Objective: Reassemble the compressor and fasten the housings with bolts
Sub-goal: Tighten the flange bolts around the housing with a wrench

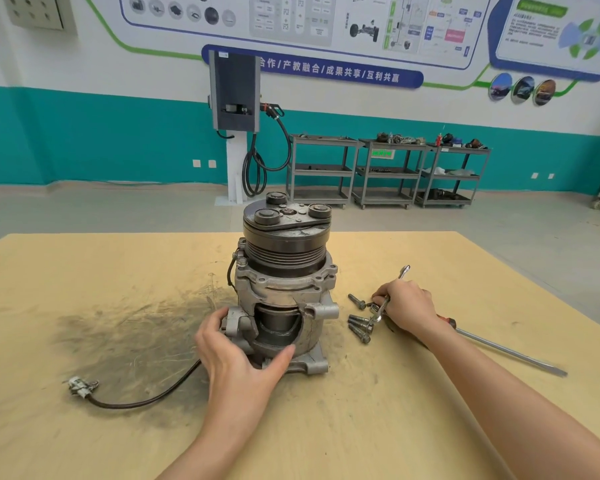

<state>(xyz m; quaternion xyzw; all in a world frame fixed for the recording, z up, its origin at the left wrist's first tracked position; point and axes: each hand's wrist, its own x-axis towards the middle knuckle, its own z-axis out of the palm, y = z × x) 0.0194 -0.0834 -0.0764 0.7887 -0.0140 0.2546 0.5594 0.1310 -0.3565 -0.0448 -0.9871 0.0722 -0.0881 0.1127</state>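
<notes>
The grey compressor (284, 285) stands upright in the middle of the wooden table (118, 271), its black pulley on top. A cutaway in the housing shows the inner parts. My left hand (236, 351) grips the lower housing at its front left, thumb and fingers curled round it. My right hand (404, 306) lies to the right of the compressor and holds a silver wrench (383, 303). Several bolts (359, 320) lie on the table just left of that hand.
A long screwdriver (506, 351) lies at the right behind my right forearm. A black cable with a connector (84, 388) trails from the compressor to the left front. A dark greasy smear (125, 334) covers the table's left middle. Metal carts stand by the far wall.
</notes>
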